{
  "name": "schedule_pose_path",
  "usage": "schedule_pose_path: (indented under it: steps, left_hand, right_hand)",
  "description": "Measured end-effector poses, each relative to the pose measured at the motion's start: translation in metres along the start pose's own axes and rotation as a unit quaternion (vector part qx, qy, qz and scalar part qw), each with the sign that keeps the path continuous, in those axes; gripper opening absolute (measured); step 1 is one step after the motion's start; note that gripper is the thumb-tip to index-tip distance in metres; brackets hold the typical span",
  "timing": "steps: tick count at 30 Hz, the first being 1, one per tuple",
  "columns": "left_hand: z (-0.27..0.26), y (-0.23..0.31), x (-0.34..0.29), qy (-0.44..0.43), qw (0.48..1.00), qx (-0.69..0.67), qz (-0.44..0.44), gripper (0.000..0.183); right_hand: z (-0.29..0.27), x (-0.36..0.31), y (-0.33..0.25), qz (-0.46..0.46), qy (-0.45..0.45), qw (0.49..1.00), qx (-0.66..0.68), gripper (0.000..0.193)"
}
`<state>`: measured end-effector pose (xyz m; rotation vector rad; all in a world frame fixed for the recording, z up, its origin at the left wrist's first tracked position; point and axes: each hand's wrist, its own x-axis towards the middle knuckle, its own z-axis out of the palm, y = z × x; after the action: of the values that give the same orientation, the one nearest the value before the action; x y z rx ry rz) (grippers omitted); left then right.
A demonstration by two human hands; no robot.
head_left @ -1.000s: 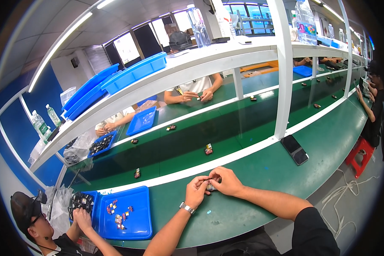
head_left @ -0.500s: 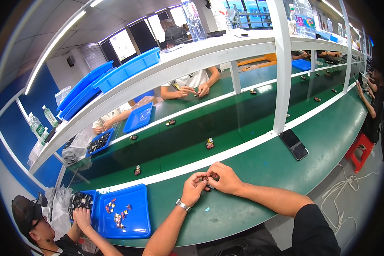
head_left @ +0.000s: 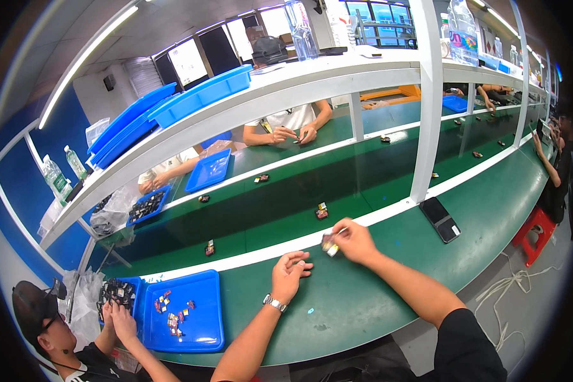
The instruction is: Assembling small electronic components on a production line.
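Hands have parted at frame centre.
Right hand (head_left: 355,240) now pinches the small part (head_left: 329,245) alone; left hand (head_left: 290,275) rests loosely curled, empty.

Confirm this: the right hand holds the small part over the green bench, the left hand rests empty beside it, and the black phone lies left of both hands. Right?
Not quite. The head view shows the phone lying right of both hands. The rest stands: the right hand holds the small part over the green bench, and the left hand is empty beside it.

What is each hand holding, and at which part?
The right hand pinches a small dark and yellow part at its right end with its fingertips. The left hand holds nothing.
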<state>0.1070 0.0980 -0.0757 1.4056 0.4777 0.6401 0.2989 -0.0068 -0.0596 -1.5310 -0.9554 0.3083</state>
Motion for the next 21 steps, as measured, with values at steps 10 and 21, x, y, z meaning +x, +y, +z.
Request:
schedule_pose_path:
  steps: [10, 21]
  left_hand:
    - [-0.006, -0.009, 0.005, -0.047, 0.993, 0.103, 0.020, 0.015]
    - [-0.008, -0.010, 0.005, -0.050, 0.992, 0.112, 0.030, 0.013]
  right_hand:
    - [-0.056, 0.099, 0.070, 0.076, 0.189, 0.967, -0.150, 0.026]
    - [0.035, 0.079, 0.038, 0.007, 0.101, 0.903, -0.418, 0.052]
